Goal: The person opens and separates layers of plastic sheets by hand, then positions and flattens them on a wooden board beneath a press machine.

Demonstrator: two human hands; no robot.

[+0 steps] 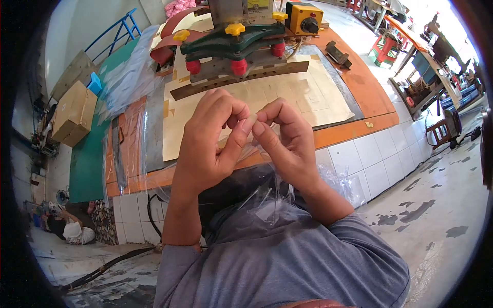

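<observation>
Over the near edge of the orange surface (379,109), the left grip (211,137) and the right grip (288,139) meet at the fingertips. On each side, thumb and forefinger are bent into a pinching position. Whether anything is clasped between them cannot be told. Clear plastic film (269,203) is located directly below both hands, gathered over the wearer's lap and against the grey shirt (287,256).

Forward of the hands, a tan sheet (287,95) lies flat on the surface, on top of a grey plate (340,87). A long metal bar (246,81) extends crosswise above the sheet, beneath a dark green bracket (235,45). The bracket carries yellow knobs (235,29) on top and red cylindrical parts (239,66) underneath. To the right of this assembly stands a yellow control box (298,19) with a black dial (309,25). A small metal block (338,55) rests farther right.

To the left, clear plastic sheets (126,77) overlie a green surface (84,169), which also supports a cardboard box (74,114). A small blue container (94,83) is positioned just beside the box. Beyond the right side, a red and green stool (386,49) stands on the floor.
</observation>
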